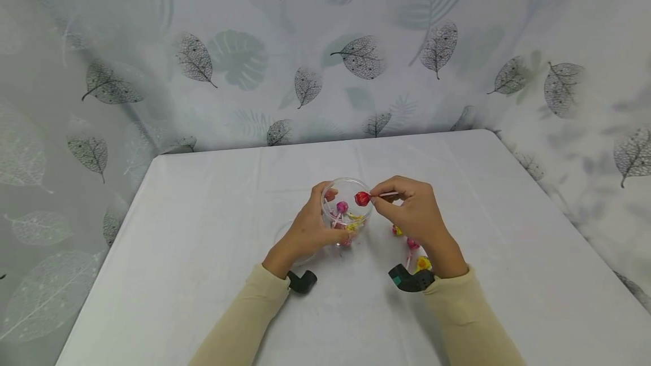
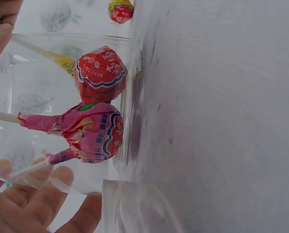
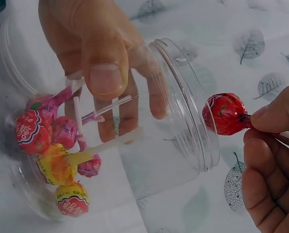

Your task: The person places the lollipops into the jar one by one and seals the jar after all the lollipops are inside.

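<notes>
My left hand (image 1: 314, 225) grips a clear plastic jar (image 3: 173, 160) round its side, thumb on one side and fingers on the other. Inside the jar lie several wrapped lollipops, among them a pink lollipop (image 2: 93, 133) and a yellow lollipop (image 3: 57, 162). Between thumb and fingertips my right hand (image 1: 414, 208) pinches a red lollipop (image 3: 225, 114) by its stick, close under the wrapped head. That head is right at the jar's open mouth, overlapping the rim in the head view.
On the white table (image 1: 213, 202), beneath my right hand, lie a few more lollipops, including a pink lollipop (image 1: 413, 243) and a yellow lollipop (image 1: 423, 264). A clear round lid (image 1: 304, 260) lies by my left wrist. Leaf-patterned cloth (image 1: 325, 44) hangs behind the table.
</notes>
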`<state>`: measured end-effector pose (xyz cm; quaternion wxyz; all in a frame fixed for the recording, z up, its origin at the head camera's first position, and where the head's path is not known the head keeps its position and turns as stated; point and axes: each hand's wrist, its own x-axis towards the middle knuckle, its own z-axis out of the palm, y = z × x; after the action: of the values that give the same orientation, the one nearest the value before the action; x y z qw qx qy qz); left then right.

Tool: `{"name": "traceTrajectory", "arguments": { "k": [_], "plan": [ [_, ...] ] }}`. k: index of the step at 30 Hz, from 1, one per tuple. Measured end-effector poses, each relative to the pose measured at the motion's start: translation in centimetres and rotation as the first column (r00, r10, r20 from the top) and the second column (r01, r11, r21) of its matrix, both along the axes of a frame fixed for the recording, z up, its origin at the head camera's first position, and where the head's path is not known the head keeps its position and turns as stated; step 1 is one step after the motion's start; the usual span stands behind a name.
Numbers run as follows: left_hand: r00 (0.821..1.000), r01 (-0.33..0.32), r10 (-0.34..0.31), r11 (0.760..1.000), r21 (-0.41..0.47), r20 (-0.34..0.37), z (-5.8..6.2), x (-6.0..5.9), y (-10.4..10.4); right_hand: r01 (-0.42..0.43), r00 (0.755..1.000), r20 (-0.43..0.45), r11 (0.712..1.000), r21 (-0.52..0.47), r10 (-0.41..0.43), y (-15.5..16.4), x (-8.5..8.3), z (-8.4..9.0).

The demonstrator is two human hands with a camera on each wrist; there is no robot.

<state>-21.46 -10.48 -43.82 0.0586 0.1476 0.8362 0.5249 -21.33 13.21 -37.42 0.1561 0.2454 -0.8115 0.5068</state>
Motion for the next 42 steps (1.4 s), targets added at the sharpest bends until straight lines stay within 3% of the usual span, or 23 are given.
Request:
{"name": "traceTrajectory", "arguments": {
  "k": [18, 26, 35, 42],
  "plan": [
    [1.0, 0.018, -0.018, 1.0, 0.003, -0.007, -0.1, -0.1, 0.7, -0.059, 0.998, -0.013, 0.998, 0.028, 0.059, 0.4, 0.3, -0.1],
    [1.0, 0.019, -0.019, 1.0, -0.015, -0.019, -0.2, -0.1, 0.9, 0.006, 1.0, -0.026, 0.998, 0.065, -0.005, 1.1, 0.5, 0.1],
    [1.0, -0.026, 0.026, 1.0, -0.016, -0.012, -0.2, 0.0, 0.3, 0.027, 0.999, -0.031, 0.998, 0.06, -0.025, 1.8, 0.0, 0.4],
    [0.999, -0.03, 0.029, 0.999, -0.017, -0.021, -0.2, 0.0, 0.4, 0.116, 0.992, 0.034, 0.992, 0.038, -0.118, 4.9, 0.1, -0.5]
  ]
}}
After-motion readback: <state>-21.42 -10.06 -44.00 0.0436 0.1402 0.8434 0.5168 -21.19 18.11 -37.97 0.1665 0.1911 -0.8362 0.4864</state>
